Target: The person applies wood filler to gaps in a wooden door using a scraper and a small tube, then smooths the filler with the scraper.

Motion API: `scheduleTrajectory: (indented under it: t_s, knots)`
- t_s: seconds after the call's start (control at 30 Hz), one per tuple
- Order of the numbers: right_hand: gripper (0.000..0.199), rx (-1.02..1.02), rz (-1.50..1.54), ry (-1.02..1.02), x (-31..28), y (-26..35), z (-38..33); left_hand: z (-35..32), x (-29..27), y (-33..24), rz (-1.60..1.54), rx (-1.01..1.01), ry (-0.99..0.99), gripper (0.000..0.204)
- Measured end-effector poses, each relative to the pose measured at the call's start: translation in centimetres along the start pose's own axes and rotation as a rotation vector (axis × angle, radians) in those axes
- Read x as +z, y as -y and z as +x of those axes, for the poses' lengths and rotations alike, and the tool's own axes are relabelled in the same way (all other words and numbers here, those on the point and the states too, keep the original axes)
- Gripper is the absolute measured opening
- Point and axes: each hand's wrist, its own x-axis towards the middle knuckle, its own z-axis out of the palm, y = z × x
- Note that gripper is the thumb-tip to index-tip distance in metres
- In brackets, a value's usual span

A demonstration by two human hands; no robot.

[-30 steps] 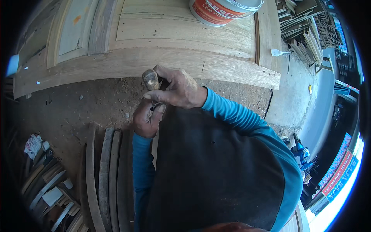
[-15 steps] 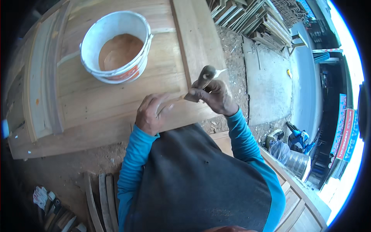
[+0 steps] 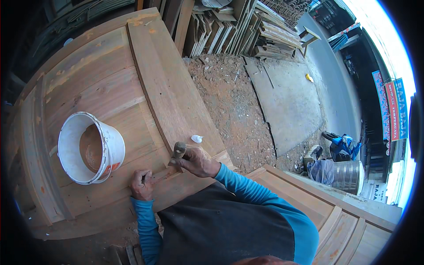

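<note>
My right hand [image 3: 198,161] grips a putty knife [image 3: 179,150] by its rounded handle. Its blade points down near the wooden door panel [image 3: 172,84], close to a raised moulding. Left of it my left hand [image 3: 142,185] is closed on the panel's near part; its curled fingers hide whatever may be inside. A white bucket [image 3: 115,148] stands on the panel beyond my left hand, with brown powder or paste [image 3: 91,152] in the bottom. Just past my right hand is a small white bottle [image 3: 196,138] on the panel.
A second panelled door [image 3: 291,190] lies to my right. Stacked boards [image 3: 221,33] lean at the back. Littered bare ground [image 3: 229,97] and a grey slab [image 3: 287,97] lie beyond the panel. A metal drum [image 3: 346,176] and a blue motorbike [image 3: 346,148] stand at right.
The view has shifted and shows more of the panel and ground. My left hand's fingers have curled shut. My right hand keeps the putty knife, and the white bottle now shows clear of it.
</note>
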Motion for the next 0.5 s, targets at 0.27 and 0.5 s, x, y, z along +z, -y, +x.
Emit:
scheduleTrajectory:
  t_s: [0.27, 0.5]
  knots:
    - [0.025, 0.101, -0.011, 0.097, 0.1, 0.7, 0.8, 0.1, 0.1, -0.9, 0.027, -0.047, -0.031, 0.011]
    - [0.021, 0.146, -0.043, 0.096, 1.0, 0.2, 1.1, 0.1, 0.6, -1.1, -0.036, -0.043, -0.08, 0.011]
